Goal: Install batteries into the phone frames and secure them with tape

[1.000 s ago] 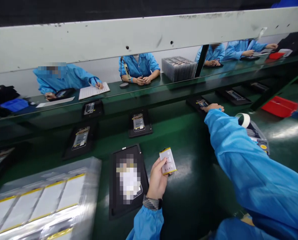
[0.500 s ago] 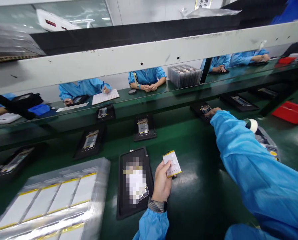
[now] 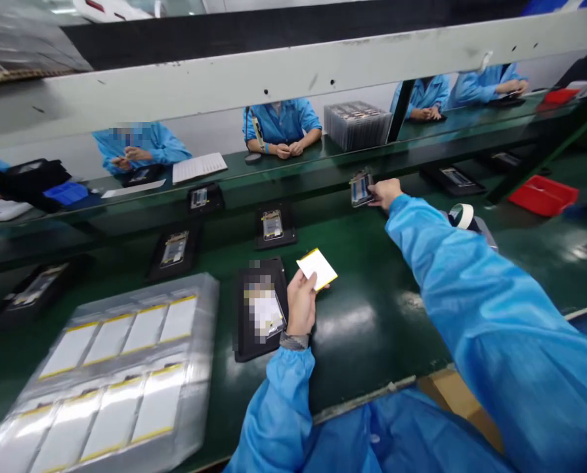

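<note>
My left hand (image 3: 301, 302) is closed on a flat white battery (image 3: 317, 268) with yellow edges, held above the green belt (image 3: 372, 315) beside a black tray (image 3: 259, 309) with a phone in it. My right hand (image 3: 385, 192) reaches far forward, arm stretched out in a blue sleeve, and grips a phone body (image 3: 361, 188) lifted off the belt and tilted up.
A clear plastic tray of several white batteries (image 3: 121, 368) lies at the lower left. More black trays with phones (image 3: 272, 226) ride the belt. A tape roll (image 3: 461, 215) and a red bin (image 3: 542, 195) sit to the right. People in blue coats sit behind the far shelf (image 3: 283, 167).
My right hand has picked the phone body up from its black tray and raised it. My left hand turned the battery flatter and drew it slightly nearer.
</note>
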The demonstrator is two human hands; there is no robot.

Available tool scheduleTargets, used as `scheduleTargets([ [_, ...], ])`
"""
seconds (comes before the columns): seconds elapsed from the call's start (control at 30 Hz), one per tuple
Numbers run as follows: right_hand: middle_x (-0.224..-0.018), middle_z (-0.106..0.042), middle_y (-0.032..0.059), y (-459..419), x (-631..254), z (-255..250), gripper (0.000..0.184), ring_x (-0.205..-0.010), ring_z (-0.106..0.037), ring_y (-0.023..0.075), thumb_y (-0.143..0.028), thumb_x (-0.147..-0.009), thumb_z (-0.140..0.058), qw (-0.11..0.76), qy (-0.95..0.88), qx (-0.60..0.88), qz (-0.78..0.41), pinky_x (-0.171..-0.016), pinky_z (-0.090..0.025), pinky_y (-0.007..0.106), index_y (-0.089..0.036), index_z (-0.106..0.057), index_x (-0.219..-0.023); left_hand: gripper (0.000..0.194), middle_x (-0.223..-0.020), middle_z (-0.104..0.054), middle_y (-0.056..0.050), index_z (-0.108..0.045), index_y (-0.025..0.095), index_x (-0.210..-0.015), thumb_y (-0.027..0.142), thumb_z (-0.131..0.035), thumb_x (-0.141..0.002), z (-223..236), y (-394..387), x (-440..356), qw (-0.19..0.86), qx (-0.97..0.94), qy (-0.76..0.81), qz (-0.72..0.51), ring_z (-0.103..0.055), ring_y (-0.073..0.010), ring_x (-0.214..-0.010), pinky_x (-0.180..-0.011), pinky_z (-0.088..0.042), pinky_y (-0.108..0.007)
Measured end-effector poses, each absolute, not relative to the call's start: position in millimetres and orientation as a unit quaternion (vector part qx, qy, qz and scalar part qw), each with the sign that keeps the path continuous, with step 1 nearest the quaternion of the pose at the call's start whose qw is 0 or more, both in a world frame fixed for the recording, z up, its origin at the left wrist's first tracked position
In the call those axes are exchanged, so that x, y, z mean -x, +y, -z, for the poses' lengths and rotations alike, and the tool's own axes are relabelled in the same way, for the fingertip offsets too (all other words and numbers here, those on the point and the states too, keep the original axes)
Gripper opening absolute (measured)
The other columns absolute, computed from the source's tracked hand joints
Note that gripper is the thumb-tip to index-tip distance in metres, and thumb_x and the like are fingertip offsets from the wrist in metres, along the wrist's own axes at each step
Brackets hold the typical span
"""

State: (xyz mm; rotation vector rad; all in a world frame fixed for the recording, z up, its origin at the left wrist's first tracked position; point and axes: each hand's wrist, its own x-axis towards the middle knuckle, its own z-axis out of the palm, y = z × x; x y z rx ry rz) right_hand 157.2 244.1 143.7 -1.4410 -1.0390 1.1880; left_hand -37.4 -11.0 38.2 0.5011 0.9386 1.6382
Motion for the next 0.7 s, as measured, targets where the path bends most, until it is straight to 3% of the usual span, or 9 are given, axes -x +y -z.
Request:
scheduleTargets([
  [0.1,-0.071,-0.066,0.0043,189.3,-122.6,-118.6,0.013,-0.063,-0.067,0.0159,-0.008,-0.094,-0.065,0.427,-0.422,0.568,-0.564,-0.062,-0.063,0.034,-0.013,-0.061,-0.083,0.047,-0.118,-0.074,-0.012,-0.072,0.016,-0.113,0.026,-0.086,-0.070,-45.6,-10.5,49.6,0.517,-0.215,0.401,-0.725,-0.072,-0.0214,-0.094,-0.067,-0.058,-0.025],
  [0.33,-0.071,-0.071,0.0035,58.7,-111.6,-56.5,0.019,-0.059,-0.067,0.0160,-0.018,-0.085,-0.078,0.354,-0.412,0.491,-0.681,-0.062,-0.064,0.034,-0.018,-0.061,-0.078,0.052,-0.117,-0.075,-0.013,-0.063,0.015,-0.120,0.027,-0.084,-0.073,-54.2,-14.4,65.3,0.480,-0.301,0.449,-0.691,-0.074,-0.0261,-0.100,-0.076,-0.064,-0.034],
  [0.53,-0.071,-0.071,0.0013,36.9,-120.5,-33.1,0.036,-0.062,-0.066,0.0149,-0.035,-0.068,-0.092,0.377,-0.393,0.455,-0.704,-0.061,-0.060,0.028,-0.019,-0.061,-0.078,0.050,-0.105,-0.078,-0.015,-0.059,0.013,-0.117,0.024,-0.082,-0.074,-39.6,-8.3,53.9,0.497,-0.346,0.497,-0.621,-0.076,-0.0302,-0.098,-0.088,-0.062,-0.046],
  [0.7,-0.081,-0.074,0.0022,32.1,-125.1,-22.2,0.050,-0.071,-0.069,0.0170,-0.047,-0.055,-0.096,0.375,-0.403,0.426,-0.718,-0.062,-0.056,0.027,-0.020,-0.062,-0.079,0.045,-0.099,-0.079,-0.014,-0.058,0.013,-0.114,0.021,-0.078,-0.075,-31.8,-5.7,44.5,0.489,-0.364,0.512,-0.606,-0.077,-0.0289,-0.089,-0.085,-0.062,-0.045],
])
